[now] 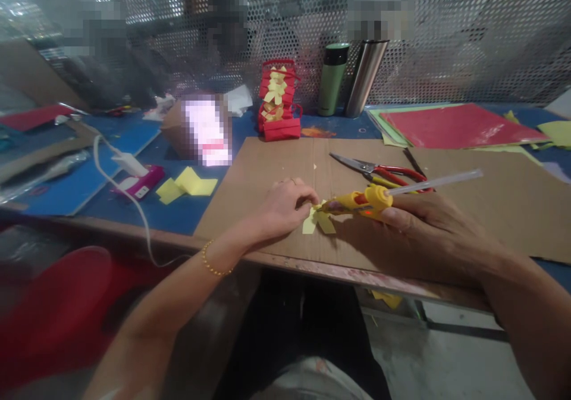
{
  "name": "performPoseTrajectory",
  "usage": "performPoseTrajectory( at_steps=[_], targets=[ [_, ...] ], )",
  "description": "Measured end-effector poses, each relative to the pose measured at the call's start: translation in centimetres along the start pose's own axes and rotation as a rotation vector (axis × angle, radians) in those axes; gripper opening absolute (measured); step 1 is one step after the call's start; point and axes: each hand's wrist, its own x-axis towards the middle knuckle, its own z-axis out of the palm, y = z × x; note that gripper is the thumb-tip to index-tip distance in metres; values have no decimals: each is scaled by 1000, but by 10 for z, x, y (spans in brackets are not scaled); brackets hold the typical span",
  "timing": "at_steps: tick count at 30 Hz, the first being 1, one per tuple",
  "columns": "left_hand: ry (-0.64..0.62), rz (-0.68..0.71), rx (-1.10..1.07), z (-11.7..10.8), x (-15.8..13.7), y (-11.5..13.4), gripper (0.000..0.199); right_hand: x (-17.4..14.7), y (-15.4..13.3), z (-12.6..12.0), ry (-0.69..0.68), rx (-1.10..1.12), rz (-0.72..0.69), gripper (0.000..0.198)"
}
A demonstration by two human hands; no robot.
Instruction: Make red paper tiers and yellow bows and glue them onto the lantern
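My right hand grips a yellow hot glue gun with a clear glue stick poking out of its back. The gun's nozzle points left and meets a yellow paper bow lying on the cardboard sheet. My left hand, with fingers curled and pinched, holds the bow at its upper left side. A gold bead bracelet is round my left wrist. Just behind the gun lie red-handled scissors. The gun partly hides the bow's middle.
Several yellow paper pieces lie left of the cardboard, near a purple power strip with a white cable. Red paper lanterns with yellow bows, a green flask and a steel flask stand behind. Red paper sheets lie back right.
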Motion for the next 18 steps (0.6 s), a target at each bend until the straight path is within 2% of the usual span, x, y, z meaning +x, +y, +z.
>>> performPoseTrajectory(
  at_steps=[7, 12, 18],
  targets=[
    [14, 96, 44, 3, -2, -8, 23, -1, 1, 1, -10, 33, -6, 61],
    [46, 108, 84, 8, -6, -15, 22, -1, 3, 9, -13, 79, -5, 58],
    [69, 150, 48, 11, -5, -25, 23, 6, 0, 12, 16, 22, -39, 61]
  ],
)
